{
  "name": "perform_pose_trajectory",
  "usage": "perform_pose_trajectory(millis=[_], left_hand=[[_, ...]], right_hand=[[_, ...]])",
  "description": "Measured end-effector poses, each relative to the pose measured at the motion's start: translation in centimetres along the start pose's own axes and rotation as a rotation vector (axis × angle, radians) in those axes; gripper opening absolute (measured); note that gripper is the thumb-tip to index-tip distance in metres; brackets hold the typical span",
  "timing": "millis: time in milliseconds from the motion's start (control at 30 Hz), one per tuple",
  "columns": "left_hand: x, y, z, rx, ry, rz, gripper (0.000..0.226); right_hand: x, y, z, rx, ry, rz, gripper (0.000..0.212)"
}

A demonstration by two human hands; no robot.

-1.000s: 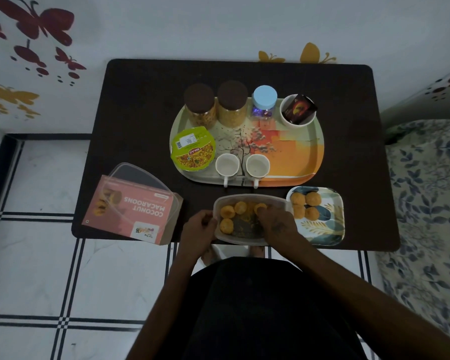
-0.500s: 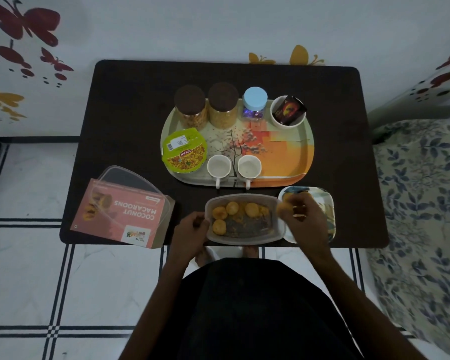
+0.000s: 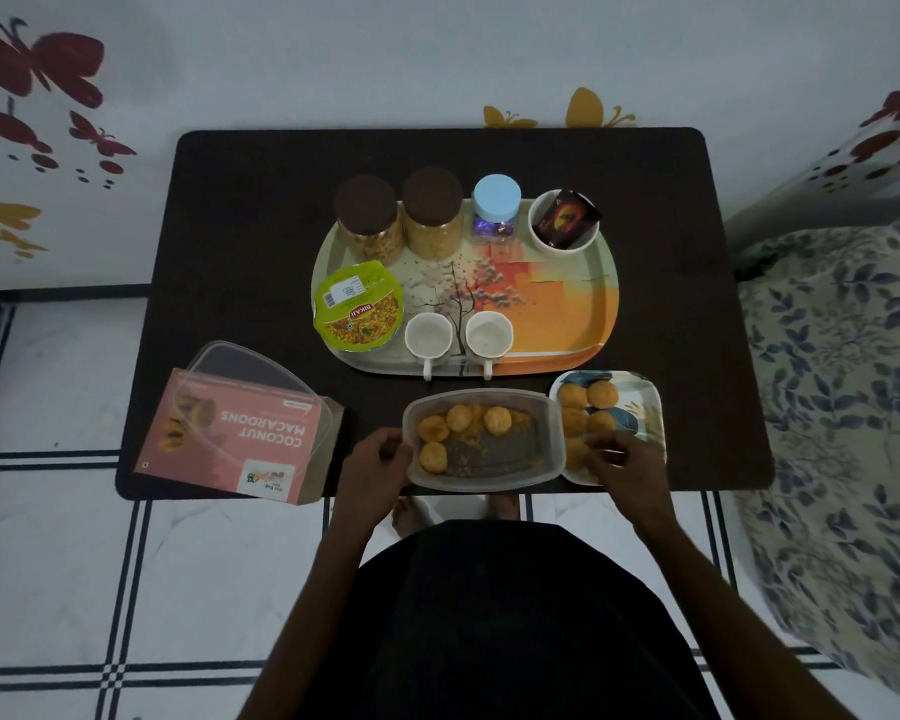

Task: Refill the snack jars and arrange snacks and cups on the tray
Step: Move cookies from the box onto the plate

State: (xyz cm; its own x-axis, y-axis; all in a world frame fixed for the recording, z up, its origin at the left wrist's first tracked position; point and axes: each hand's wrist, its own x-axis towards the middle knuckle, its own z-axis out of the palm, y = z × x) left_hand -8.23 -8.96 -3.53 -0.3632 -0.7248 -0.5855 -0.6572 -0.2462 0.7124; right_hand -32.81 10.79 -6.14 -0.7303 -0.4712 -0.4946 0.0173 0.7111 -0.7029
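Note:
My left hand [image 3: 378,459] grips the left edge of a clear plastic container [image 3: 489,483] that holds several coconut macaroons [image 3: 459,418] and crumbs. My right hand [image 3: 625,459], blurred, hovers over the near part of a small patterned plate [image 3: 655,407] and pinches a macaroon [image 3: 574,453] beside several others lying there. Behind them the orange tray [image 3: 611,304] carries two brown-lidded snack jars [image 3: 367,215] [image 3: 432,210], a blue-lidded jar [image 3: 495,205], a white bowl [image 3: 565,247] with a dark packet, a sealed green snack cup [image 3: 358,314] and two white cups [image 3: 427,335] [image 3: 488,335].
A pink macaroon box [image 3: 230,444] lies at the dark table's [image 3: 261,200] near left corner with the container's clear lid [image 3: 240,366] on top. A floral-covered bed [image 3: 842,407] borders the table on the right. A wall stands right behind it.
My right hand took a macaroon out of the container and carried it right to the small plate, then lowered it toward the plate's near side. My left hand stayed on the container.

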Motion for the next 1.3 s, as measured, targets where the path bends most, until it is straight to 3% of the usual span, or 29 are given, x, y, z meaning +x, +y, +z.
perform_pose_trajectory(millis=[133,200,333,467,667,1000,1167,1300], left_hand=[[0.0,-0.3,0.0,-0.022,-0.004,-0.009,0.011],[0.0,-0.6,-0.1,-0.035,-0.004,-0.006,0.011],[0.2,-0.5,-0.1,-0.033,-0.016,-0.007,0.023],[0.1,-0.5,0.0,-0.059,-0.029,-0.016,0.013],[-0.2,-0.4,0.0,-0.07,-0.02,-0.003,0.009],[-0.3,0.1,-0.2,-0.026,-0.019,-0.008,0.012],[-0.1,0.0,-0.3,0.001,-0.009,-0.005,0.01],[-0.1,0.2,-0.3,0.05,0.006,0.003,0.008]], right_hand=[[-1.4,-3.0,-0.4,-0.055,0.223,-0.131,0.01],[-1.9,-5.1,0.3,-0.04,0.236,-0.26,0.013],[-1.5,-7.7,3.7,-0.197,-0.064,-0.477,0.024],[-0.3,-7.8,6.6,-0.627,-0.302,-0.503,0.043],[0.1,-7.6,8.1,-0.824,-0.3,-0.487,0.045],[-0.2,-7.8,6.3,-0.569,-0.296,-0.579,0.042],[-1.0,-6.9,3.3,-0.374,-0.183,-0.701,0.036],[-1.9,-6.1,-0.3,-0.161,-0.102,-0.478,0.034]])
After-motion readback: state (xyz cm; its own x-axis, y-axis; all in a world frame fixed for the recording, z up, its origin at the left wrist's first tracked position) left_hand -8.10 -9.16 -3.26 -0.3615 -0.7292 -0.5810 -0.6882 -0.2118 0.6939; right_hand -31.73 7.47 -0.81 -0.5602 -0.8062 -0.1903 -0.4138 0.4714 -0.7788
